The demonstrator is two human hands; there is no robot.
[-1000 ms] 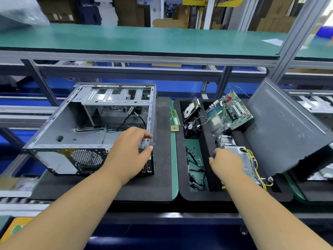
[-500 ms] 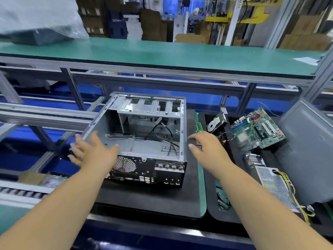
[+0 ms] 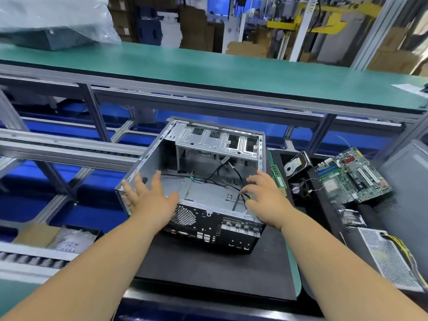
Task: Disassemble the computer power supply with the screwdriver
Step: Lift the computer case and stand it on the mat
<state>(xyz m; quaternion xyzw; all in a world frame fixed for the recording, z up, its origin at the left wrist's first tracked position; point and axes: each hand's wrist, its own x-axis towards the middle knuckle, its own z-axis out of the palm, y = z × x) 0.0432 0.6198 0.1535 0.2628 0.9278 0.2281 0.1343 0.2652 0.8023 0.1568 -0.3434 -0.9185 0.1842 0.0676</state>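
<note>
Between the spread, empty fingers of the left hand [image 3: 148, 200] and right hand [image 3: 266, 202], the open grey metal computer case [image 3: 208, 181] is flanked.

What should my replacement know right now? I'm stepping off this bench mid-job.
Left hand: open, fingers spread at the computer case's left wall.
Right hand: open, fingers by the loose cables inside.
Power supply: out of the case, lying to the right with its wires.
Motherboard and hard drive: out, in the right tray.
Left: opening the power supply; no screwdriver in view.
</note>
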